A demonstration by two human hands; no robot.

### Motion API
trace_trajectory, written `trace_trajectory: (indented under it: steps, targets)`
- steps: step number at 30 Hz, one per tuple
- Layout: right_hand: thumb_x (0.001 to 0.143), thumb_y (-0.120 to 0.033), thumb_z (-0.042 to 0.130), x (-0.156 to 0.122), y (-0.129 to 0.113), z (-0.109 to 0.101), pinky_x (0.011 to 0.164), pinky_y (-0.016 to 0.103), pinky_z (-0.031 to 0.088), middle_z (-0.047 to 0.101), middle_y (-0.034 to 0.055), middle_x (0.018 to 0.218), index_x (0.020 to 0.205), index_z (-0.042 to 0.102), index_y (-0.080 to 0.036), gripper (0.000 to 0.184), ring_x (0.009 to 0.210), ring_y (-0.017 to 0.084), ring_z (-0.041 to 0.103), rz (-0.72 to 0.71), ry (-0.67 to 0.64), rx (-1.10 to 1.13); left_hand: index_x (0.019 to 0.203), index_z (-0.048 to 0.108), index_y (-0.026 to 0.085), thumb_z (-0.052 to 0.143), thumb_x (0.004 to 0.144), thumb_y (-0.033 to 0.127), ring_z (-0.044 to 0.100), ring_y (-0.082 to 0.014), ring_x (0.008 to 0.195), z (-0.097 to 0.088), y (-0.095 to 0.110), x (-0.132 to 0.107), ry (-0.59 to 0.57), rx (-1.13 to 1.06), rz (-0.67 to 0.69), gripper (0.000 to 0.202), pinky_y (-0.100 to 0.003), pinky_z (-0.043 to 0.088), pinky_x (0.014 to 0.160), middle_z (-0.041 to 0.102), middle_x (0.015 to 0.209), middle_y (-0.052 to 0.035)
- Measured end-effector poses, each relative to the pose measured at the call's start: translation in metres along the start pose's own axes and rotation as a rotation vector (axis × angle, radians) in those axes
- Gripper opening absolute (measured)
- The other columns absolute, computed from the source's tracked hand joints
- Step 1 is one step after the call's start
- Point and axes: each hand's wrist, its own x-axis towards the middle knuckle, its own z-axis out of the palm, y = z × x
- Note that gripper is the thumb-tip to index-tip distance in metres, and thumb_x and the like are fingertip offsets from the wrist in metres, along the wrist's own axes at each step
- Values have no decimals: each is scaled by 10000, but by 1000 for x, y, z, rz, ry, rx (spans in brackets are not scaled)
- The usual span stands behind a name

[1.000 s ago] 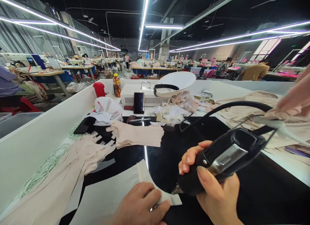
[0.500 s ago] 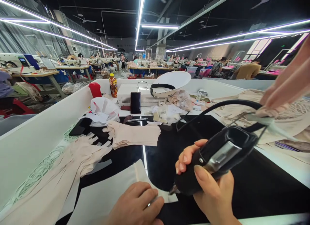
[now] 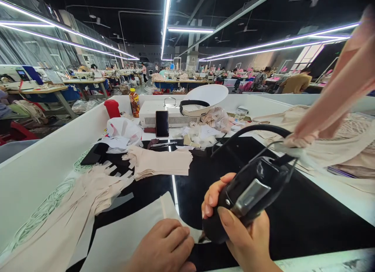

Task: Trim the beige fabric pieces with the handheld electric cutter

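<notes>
My right hand [image 3: 246,235] is wrapped around a black corded hand tool [image 3: 249,198] with a silver lever along its body. The tool's narrow metal tip touches the right end of a pale fabric piece [image 3: 123,233] on the black work surface [image 3: 307,221]. On that same piece, just left of the tip, my left hand [image 3: 166,244] rests with fingers laid down, pressing the cloth. A seam strip [image 3: 166,207] runs along its upper part. A black cable [image 3: 249,129] leaves the tool's back, where a pinkish cloth strip [image 3: 334,96] is tied.
Stacked beige pieces [image 3: 164,160] lie ahead, with long beige panels [image 3: 67,221] and green cord [image 3: 43,209] at left. Behind stand a phone [image 3: 162,123], a white box [image 3: 146,112], a bottle [image 3: 134,103] and a white visor [image 3: 205,98]. More beige fabric [image 3: 336,127] lies right.
My right hand and the tool have moved left, closer to my left hand, with the tip travelling along the fabric's end. The view has shifted slightly. My left hand stays nearly in place.
</notes>
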Motion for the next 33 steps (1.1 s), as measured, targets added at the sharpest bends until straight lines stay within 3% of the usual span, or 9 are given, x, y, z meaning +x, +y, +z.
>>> trace_trajectory:
  steps: [8, 15, 20, 23, 27, 33]
  targets:
    - [966, -358, 774, 2, -6, -16, 627, 298, 585, 645, 4, 868, 1202, 615, -308, 289, 685, 155, 651, -32, 26, -20, 1078, 669, 143, 311, 1172, 430, 660, -201, 914, 0, 0, -1, 1, -6, -10, 468, -307, 584, 809, 720, 992, -69]
    - [989, -335, 747, 0, -2, -16, 650, 290, 590, 645, 5, 891, 1225, 599, -307, 280, 708, 147, 653, -39, 5, -32, 1088, 667, 145, 359, 1166, 422, 675, -198, 925, -1, 1, -1, -16, 11, -4, 421, -302, 588, 832, 721, 1013, -62]
    - [992, -330, 742, 2, 0, -18, 621, 287, 575, 655, 2, 902, 1243, 572, -308, 303, 699, 147, 655, -43, -11, -67, 1108, 674, 166, 343, 1174, 413, 712, -170, 963, -16, -2, 5, -18, -25, -25, 418, -266, 600, 895, 750, 1037, -42]
    - [956, -344, 788, 10, 1, -19, 590, 284, 561, 668, -1, 890, 1232, 570, -293, 355, 661, 142, 634, -62, 4, -80, 1125, 671, 185, 360, 1174, 333, 724, -145, 1040, -36, -11, 7, -74, -27, -80, 348, -234, 585, 992, 754, 1108, -41]
    - [925, -341, 806, 34, 9, -23, 571, 279, 542, 669, -22, 855, 1146, 580, -270, 324, 624, 138, 625, -100, 84, -132, 1165, 669, 200, 376, 1151, 248, 737, -144, 1049, -56, -29, -3, -135, 0, -154, 297, -212, 593, 995, 749, 1153, -36]
    - [882, -301, 810, 67, 25, -24, 590, 270, 529, 666, -40, 818, 992, 590, -253, 250, 612, 127, 604, -121, 148, -173, 1190, 667, 236, 552, 961, 44, 744, -169, 992, -46, -36, -27, -332, 23, -202, 320, -220, 606, 929, 748, 1156, -11]
